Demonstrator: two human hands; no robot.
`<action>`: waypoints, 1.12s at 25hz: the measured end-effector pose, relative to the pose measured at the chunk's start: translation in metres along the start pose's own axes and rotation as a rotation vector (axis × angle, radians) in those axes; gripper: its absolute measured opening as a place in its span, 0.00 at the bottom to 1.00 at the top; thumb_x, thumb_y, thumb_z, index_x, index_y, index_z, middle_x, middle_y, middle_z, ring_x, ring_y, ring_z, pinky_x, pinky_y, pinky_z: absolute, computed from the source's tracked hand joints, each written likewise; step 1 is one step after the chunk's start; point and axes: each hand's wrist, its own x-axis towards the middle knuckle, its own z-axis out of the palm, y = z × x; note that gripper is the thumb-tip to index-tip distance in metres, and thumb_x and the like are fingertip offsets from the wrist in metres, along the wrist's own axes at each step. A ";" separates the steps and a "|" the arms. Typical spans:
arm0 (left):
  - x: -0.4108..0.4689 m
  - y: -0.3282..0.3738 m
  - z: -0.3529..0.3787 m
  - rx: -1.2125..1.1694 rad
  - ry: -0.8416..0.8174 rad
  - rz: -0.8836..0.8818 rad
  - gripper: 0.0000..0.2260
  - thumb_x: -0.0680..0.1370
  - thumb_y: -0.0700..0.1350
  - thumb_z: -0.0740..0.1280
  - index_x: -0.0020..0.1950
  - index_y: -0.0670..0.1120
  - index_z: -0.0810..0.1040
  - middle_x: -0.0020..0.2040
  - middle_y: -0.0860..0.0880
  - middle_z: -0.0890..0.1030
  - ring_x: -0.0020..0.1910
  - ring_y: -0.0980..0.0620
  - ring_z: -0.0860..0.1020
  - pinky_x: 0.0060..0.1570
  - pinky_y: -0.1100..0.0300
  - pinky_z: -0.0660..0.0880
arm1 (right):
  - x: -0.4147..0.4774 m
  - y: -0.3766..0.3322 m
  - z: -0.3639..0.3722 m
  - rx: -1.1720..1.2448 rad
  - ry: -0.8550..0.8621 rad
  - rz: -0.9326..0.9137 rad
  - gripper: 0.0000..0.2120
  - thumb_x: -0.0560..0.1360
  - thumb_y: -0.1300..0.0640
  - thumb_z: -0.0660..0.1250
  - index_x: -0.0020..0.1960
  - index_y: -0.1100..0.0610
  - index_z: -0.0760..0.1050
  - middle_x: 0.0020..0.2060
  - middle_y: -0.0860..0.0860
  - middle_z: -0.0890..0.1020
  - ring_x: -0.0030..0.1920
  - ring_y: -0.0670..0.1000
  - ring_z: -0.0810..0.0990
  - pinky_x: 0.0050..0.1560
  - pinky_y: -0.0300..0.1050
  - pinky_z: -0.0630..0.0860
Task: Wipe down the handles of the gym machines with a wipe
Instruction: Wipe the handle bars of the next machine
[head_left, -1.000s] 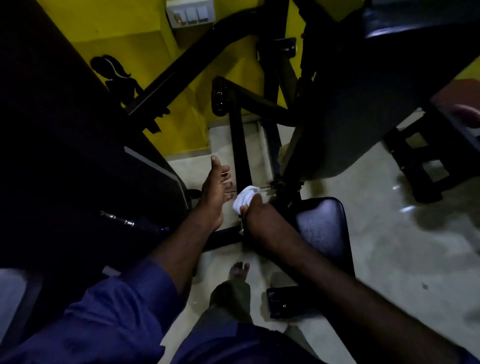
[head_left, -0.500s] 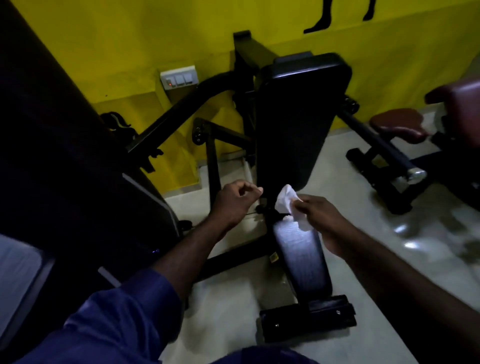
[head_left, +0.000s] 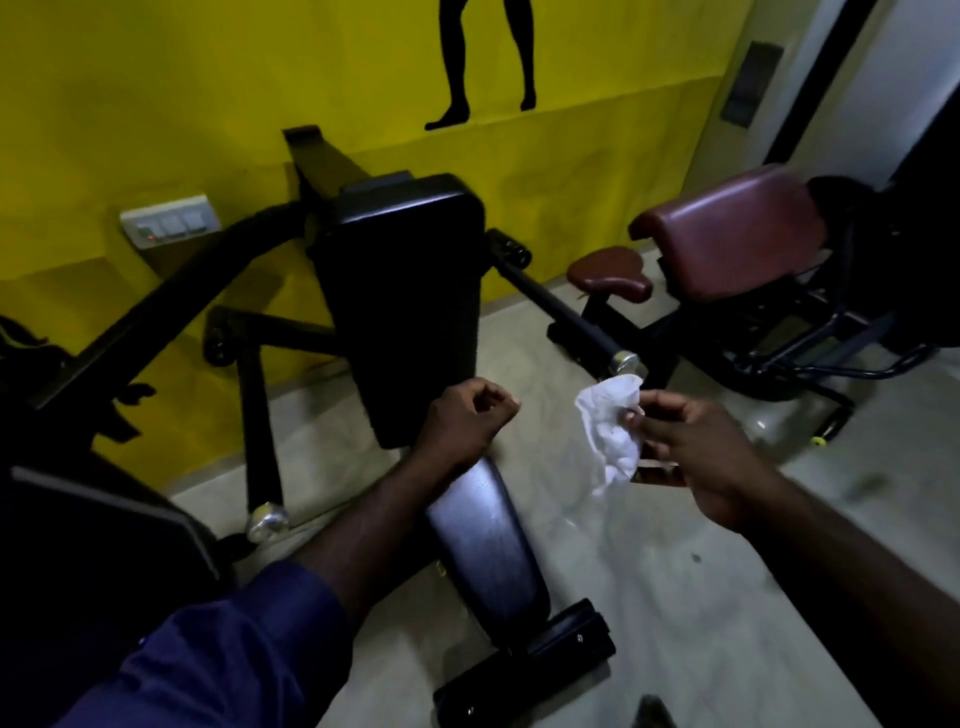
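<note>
A crumpled white wipe (head_left: 610, 426) hangs in the air, pinched by my right hand (head_left: 691, 447) above the floor. Just behind it, the right handle bar (head_left: 566, 317) of the black machine ends in a silver cap (head_left: 626, 362). My left hand (head_left: 462, 423) hovers over the black seat pad (head_left: 483, 545) with its fingers curled and nothing in it. A left handle bar (head_left: 257, 431) slopes down to another silver cap (head_left: 267, 519). The upright back pad (head_left: 405, 291) stands between the two bars.
A maroon-padded machine (head_left: 727, 234) stands at the right on a black frame. A yellow wall with a switch plate (head_left: 169, 223) runs behind. A dark machine (head_left: 78, 519) fills the left edge. Pale floor (head_left: 675, 597) lies to the right of the seat.
My view has risen from low by the machine's base to above the seat. Both hands lifted away from the frame, and my right hand carried the wipe rightwards toward the right handle's cap.
</note>
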 end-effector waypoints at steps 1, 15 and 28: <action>0.010 0.009 0.011 -0.004 0.010 0.008 0.06 0.76 0.51 0.76 0.42 0.52 0.83 0.42 0.50 0.86 0.40 0.57 0.80 0.47 0.59 0.77 | 0.009 0.001 -0.016 0.042 0.014 -0.008 0.09 0.81 0.61 0.69 0.60 0.55 0.83 0.47 0.54 0.87 0.42 0.55 0.86 0.45 0.52 0.85; 0.121 0.095 0.192 0.014 0.285 -0.159 0.07 0.78 0.47 0.75 0.53 0.47 0.83 0.45 0.52 0.84 0.44 0.58 0.81 0.45 0.62 0.74 | 0.177 -0.031 -0.211 0.178 -0.237 0.071 0.12 0.79 0.65 0.66 0.61 0.59 0.81 0.53 0.58 0.87 0.49 0.57 0.87 0.50 0.52 0.84; 0.235 0.028 0.196 -0.204 0.529 -0.408 0.18 0.73 0.55 0.73 0.61 0.52 0.81 0.55 0.50 0.84 0.52 0.52 0.83 0.58 0.48 0.80 | 0.400 -0.050 -0.138 -0.223 -0.400 -0.043 0.07 0.81 0.64 0.67 0.48 0.57 0.83 0.42 0.54 0.88 0.44 0.50 0.87 0.41 0.43 0.82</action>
